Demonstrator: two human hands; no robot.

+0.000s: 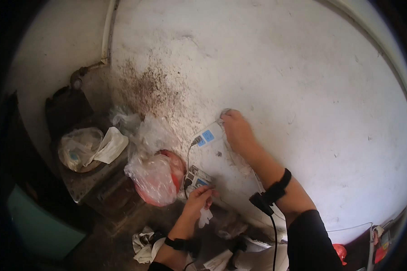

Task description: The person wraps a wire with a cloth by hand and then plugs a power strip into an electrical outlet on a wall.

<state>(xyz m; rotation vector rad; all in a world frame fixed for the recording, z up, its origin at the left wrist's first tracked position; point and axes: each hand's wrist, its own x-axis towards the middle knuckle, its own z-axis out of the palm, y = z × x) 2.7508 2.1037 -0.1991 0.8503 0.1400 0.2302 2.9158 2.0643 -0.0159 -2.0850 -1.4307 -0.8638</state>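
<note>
My right hand (pixel 236 128) is raised against the wall at the right end of a white power strip (pixel 216 131) with blue socket faces. Its fingers are closed round something small and dark at the strip's corner; I cannot make out what. A dark plug (pixel 196 141) sits in the strip's left socket, its cord running down. Lower, my left hand (pixel 199 203) is next to a second, dirty power strip (pixel 200 179), which has a black plug (pixel 188 183) at its left. The left fingers are pinched together, and what they hold is unclear. A white scrap (pixel 205 217) hangs just below them.
Left of the hands, a red bowl-like thing wrapped in clear plastic (pixel 156 180) stands close by. Beyond it, a dark grimy stand (pixel 79 187) bears a bagged round item (pixel 80 147) and a white cloth (pixel 111 145). Crumpled white cloths (pixel 144 246) lie low down.
</note>
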